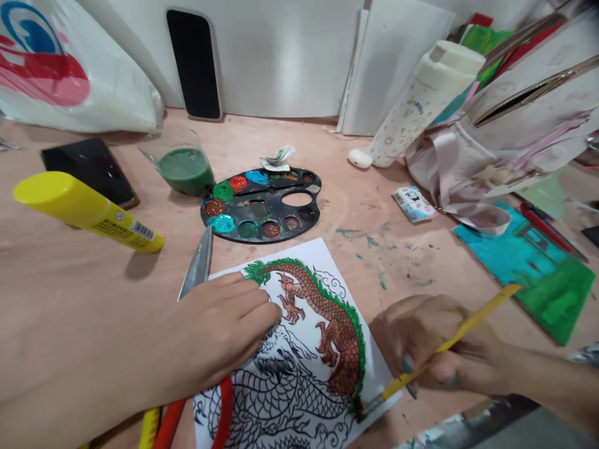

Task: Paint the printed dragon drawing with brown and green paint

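Observation:
My left hand (229, 318) rests knuckles up on a sheet of paper (304, 252) printed with a dragon. Its fingers are curled together, tips mostly hidden, so what is in them does not show. Scissors lie beneath this hand: a blade (196, 267) sticks out above it and a red handle (225, 411) below. In my right hand (435, 355) a yellow paintbrush (461, 332) is pinched, its dark bristles touching the paper's lower right. The dragon's tail and back (344, 337) are brown with a green fringe; its head and lower coils are black outline.
A paint palette (281, 194), a cup of green water (182, 169) and a yellow glue stick (88, 209) stand beyond the paper. Phones (194, 65), a white bottle (423, 103), a bag (519, 125) and a painted board (528, 268) surround them.

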`<action>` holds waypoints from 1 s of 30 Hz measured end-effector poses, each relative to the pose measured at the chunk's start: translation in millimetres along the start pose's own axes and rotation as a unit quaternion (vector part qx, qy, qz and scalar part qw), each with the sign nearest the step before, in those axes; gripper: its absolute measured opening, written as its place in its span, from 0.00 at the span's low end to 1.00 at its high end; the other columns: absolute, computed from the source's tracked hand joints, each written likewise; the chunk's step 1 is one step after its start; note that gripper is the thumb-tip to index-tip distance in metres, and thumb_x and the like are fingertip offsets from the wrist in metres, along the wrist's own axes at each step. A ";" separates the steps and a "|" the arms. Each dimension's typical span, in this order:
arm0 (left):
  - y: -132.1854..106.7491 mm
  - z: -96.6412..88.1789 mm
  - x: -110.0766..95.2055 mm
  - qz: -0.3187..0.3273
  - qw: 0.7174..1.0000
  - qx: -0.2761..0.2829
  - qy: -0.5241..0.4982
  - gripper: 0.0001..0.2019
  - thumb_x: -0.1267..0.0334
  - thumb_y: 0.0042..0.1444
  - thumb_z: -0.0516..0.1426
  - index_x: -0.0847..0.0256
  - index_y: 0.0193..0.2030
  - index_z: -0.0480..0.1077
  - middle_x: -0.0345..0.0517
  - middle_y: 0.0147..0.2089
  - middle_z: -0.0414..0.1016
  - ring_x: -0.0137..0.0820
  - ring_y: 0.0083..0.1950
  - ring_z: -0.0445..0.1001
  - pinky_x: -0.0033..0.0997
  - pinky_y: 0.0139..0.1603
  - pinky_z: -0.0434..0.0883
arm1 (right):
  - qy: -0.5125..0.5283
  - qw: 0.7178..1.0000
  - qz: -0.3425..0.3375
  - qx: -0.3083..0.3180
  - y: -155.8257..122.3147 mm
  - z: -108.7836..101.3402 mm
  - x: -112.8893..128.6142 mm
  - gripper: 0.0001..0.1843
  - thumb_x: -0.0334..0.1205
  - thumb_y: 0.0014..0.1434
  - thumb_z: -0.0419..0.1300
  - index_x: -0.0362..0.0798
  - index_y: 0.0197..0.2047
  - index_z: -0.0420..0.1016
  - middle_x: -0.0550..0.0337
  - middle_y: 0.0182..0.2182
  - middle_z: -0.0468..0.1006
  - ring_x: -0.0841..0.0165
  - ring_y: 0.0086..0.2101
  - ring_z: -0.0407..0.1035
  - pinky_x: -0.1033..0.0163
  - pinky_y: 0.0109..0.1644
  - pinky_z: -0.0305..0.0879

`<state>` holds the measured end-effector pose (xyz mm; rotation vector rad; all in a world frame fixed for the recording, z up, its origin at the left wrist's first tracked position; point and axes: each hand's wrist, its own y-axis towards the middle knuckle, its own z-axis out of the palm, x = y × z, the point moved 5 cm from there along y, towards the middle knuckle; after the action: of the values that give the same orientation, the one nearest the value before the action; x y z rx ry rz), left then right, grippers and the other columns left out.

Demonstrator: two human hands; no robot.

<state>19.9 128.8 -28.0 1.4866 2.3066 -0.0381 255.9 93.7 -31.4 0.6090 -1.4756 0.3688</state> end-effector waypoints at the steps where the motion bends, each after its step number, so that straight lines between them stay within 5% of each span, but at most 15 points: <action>1: 0.1 -0.2 -0.1 -0.003 1.000 0.007 0.000 0.14 0.73 0.69 0.42 0.62 0.43 0.68 0.44 0.35 0.67 0.36 0.36 0.62 0.40 0.37 0.58 | 0.004 1.000 0.006 0.006 -0.8 0.3 -1.7 0.16 0.51 0.64 0.61 0.50 0.29 0.73 0.61 0.19 0.72 0.68 0.24 0.71 0.65 0.28 0.63; 7: 1.9 -3.9 -1.5 0.003 1.000 0.022 0.000 0.15 0.72 0.70 0.41 0.63 0.43 0.69 0.44 0.35 0.68 0.36 0.37 0.63 0.40 0.36 0.59 | 0.008 1.000 -0.005 0.029 -2.5 0.5 -4.4 0.11 0.48 0.62 0.65 0.51 0.32 0.78 0.58 0.20 0.77 0.68 0.25 0.72 0.64 0.29 0.64; 16: -0.2 -2.0 -0.7 -0.004 0.999 0.033 -0.002 0.15 0.71 0.70 0.41 0.62 0.43 0.68 0.44 0.36 0.68 0.37 0.37 0.64 0.40 0.38 0.59 | -0.003 1.000 0.014 0.026 0.7 0.7 -2.8 0.19 0.53 0.65 0.60 0.49 0.29 0.76 0.58 0.19 0.74 0.68 0.24 0.71 0.65 0.29 0.66; 30: 1.6 -3.8 -0.4 -0.001 1.000 0.022 0.003 0.15 0.71 0.70 0.41 0.62 0.44 0.68 0.43 0.35 0.67 0.37 0.37 0.63 0.40 0.37 0.60 | -0.009 0.999 -0.002 0.038 -0.7 0.5 -2.2 0.18 0.51 0.66 0.60 0.48 0.31 0.77 0.57 0.21 0.76 0.68 0.26 0.73 0.64 0.32 0.67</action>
<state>20.4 130.0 -24.1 1.5067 2.3260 -0.0859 255.7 93.2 -33.7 0.6767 -1.4838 0.4185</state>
